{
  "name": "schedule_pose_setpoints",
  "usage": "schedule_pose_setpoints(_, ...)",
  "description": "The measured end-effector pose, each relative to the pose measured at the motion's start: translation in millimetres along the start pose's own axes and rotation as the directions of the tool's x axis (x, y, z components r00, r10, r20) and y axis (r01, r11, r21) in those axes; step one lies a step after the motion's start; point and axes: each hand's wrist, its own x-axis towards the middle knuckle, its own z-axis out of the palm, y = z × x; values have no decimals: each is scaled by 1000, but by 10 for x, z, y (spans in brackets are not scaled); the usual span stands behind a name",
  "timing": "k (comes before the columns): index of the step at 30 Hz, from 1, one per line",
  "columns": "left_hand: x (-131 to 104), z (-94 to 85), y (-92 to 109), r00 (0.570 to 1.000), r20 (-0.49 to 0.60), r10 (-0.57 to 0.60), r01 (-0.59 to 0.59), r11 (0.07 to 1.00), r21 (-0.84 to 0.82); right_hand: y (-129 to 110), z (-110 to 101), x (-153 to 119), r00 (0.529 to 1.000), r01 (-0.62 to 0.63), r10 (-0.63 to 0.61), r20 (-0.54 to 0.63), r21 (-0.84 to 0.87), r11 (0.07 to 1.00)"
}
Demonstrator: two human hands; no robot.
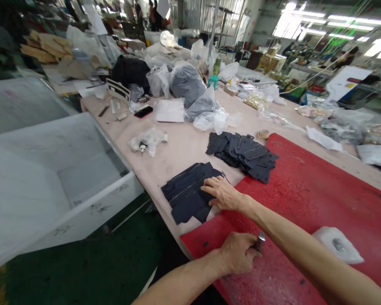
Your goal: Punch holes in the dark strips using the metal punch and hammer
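My right hand [222,193] reaches across to a pile of flat dark navy pieces [190,192] at the table's front edge. Its fingers are stretched and slightly apart, with the tips at the pile's right side; no piece is visibly gripped. Closer to me, over the red mat [307,182], my left hand [239,253] is closed around a short metal tool with a shiny round end [261,237]. Most of that tool is hidden in the fist, so its kind does not show. A second heap of dark cut pieces [244,154] lies farther back, partly against the mat's edge.
Left of the table stands a large white bin [114,195]. A white wrapped block [338,245] sits on the mat by my right forearm. Behind are a clear plastic bag [149,142], a phone [143,112], a tape roll [263,134] and several stuffed plastic bags [187,82].
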Motion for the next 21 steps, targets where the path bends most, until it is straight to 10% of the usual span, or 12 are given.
schedule_pose_setpoints(15, 26, 41, -28, 999, -44, -14, 14, 1000, 1, 11, 186, -153, 986, -73, 74, -152, 10, 997)
schedule_pose_setpoints(21, 55, 32, -31, 995, -100, 12, -16, 999, -47, 67, 81, -783, 846, -253, 277, -455, 114, 961)
